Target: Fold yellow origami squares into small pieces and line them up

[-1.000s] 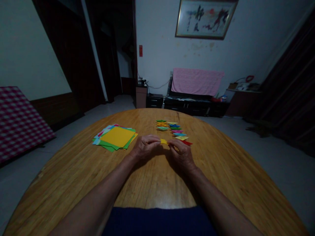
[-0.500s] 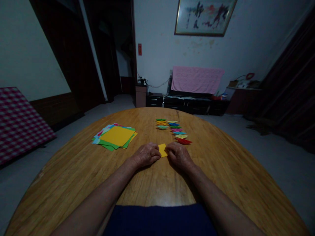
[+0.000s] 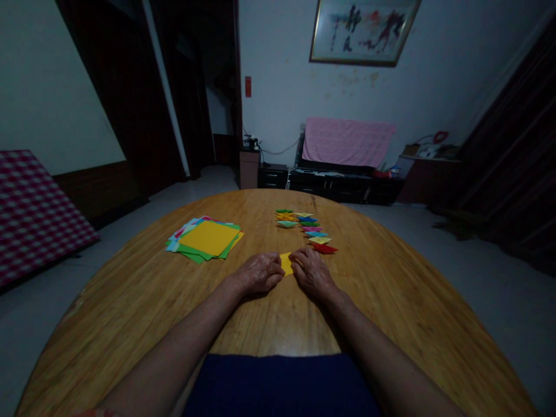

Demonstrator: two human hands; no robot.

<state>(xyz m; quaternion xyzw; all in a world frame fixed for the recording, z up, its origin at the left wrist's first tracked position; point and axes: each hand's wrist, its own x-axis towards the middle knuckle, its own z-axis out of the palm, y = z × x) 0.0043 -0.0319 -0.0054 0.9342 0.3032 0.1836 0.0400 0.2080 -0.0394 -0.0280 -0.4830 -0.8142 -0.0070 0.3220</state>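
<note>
- Between the two hands, near the middle of the table (image 3: 278, 327), is a folded yellow paper (image 3: 286, 264); whether it lies flat on the wood or just above it, I cannot tell.
- The left hand (image 3: 262, 272) has its fingers curled onto the paper's left edge, holding it.
- The right hand (image 3: 313, 273) holds the opposite side, its bent fingers covering that part of the paper; the hands are close together but apart.
- Just beyond the right hand sits a red paper boat (image 3: 324, 249), first of a slanting row.
- Behind it in that row come a pale yellow boat (image 3: 320, 240), a light blue boat (image 3: 316, 234) and a pink boat (image 3: 311, 230), with more farther back.
- Left of the row's far end is a shorter group, its nearest piece a pale green boat (image 3: 286, 225).
- Over on the table's left lies a loose stack of square paper (image 3: 208, 237), a yellow sheet on top, green edges poking out below.
</note>
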